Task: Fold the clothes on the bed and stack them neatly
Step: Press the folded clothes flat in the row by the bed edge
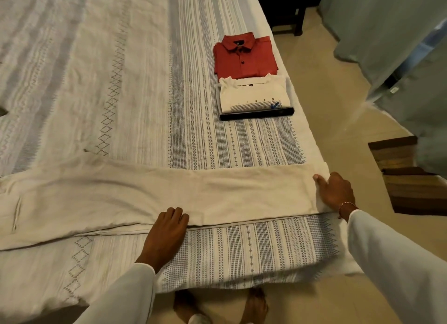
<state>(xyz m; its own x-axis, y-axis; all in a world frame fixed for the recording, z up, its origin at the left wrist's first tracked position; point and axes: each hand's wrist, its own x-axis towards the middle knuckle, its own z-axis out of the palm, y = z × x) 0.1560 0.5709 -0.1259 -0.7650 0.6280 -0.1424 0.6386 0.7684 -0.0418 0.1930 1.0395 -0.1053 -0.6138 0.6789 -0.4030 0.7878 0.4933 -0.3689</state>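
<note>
Cream trousers (pixel 145 193) lie flat and lengthwise across the near part of the bed (pixel 96 82), legs together, hem at the right edge. My left hand (pixel 167 229) rests on the near edge of the trousers, fingers curled onto the cloth. My right hand (pixel 335 193) lies on the hem end at the bed's right edge, fingers on the fabric. Farther back on the right a folded red shirt (pixel 244 56) lies by itself. Just in front of it a folded white T-shirt (pixel 254 96) tops a dark folded garment (pixel 256 114).
The bed's patterned cover runs to the right edge, beyond which is a beige floor (pixel 321 86). A dark wooden furniture leg (pixel 285 7) stands at the back. A striped brown mat (pixel 416 178) lies on the floor at the right. My bare feet (pixel 256 304) show below.
</note>
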